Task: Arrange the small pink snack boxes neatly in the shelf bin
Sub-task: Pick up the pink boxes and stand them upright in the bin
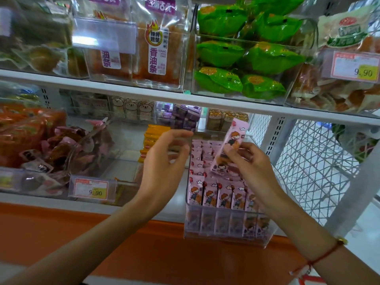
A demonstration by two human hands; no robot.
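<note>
1 small pink snack box (229,148) is lifted above the clear shelf bin (224,229), pinched low on its length by the fingers of the right hand (251,167); its long axis runs steeply up and leans to the right, so its top end points toward the underside of the upper shelf (185,97) and its bottom end points down into the bin, with the printed cartoon face turned toward the camera. Below it, the other pink boxes (216,194) stand upright in rows inside the bin, long axes vertical, packed side by side from the front wall back toward the rear; the front row shows through the bin's clear front wall. The bin sits at the right end of the lower shelf (115,204), its front overhanging the shelf's orange front edge (144,243). The left hand (164,161) hovers just left of the bin's back half, fingers loosely curled with thumb and forefinger near each other, holding nothing. A red cord bracelet (320,258) circles the right wrist. Left of the bin stand orange packets (152,138), and further left a clear bin of dark wrapped snacks (61,149) carries a 9.90 price tag (92,189). On the upper shelf sit green packets (242,56) in a clear bin.
</note>
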